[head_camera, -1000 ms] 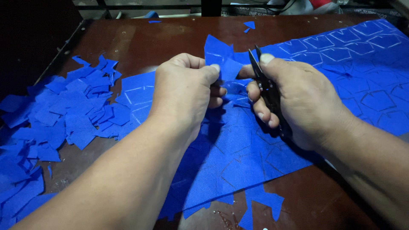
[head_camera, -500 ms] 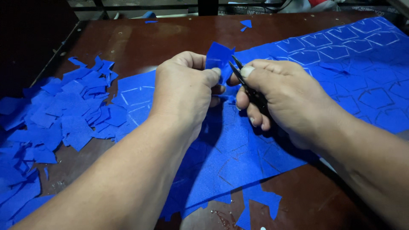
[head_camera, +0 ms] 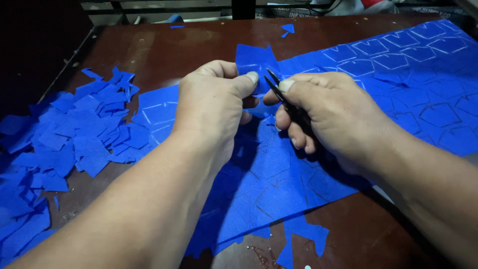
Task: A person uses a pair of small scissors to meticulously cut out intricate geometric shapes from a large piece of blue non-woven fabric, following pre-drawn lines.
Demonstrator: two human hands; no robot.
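Left hand [head_camera: 214, 107] pinches raised flap of blue fabric sheet [head_camera: 279, 179] between thumb and fingers. Right hand [head_camera: 331, 112] clenched round black scissors [head_camera: 279, 89], blades at flap just beside left thumb. Sheet spreads under and right of both hands. Cut blue pieces [head_camera: 64, 144] piled well left. Bare brown table [head_camera: 149, 47] beyond hands.

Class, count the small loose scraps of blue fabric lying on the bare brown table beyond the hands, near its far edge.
3: two small blue fabric scraps close together at the far middle, and one thin blue sliver further left. Others may be hidden beyond the picture's edge.
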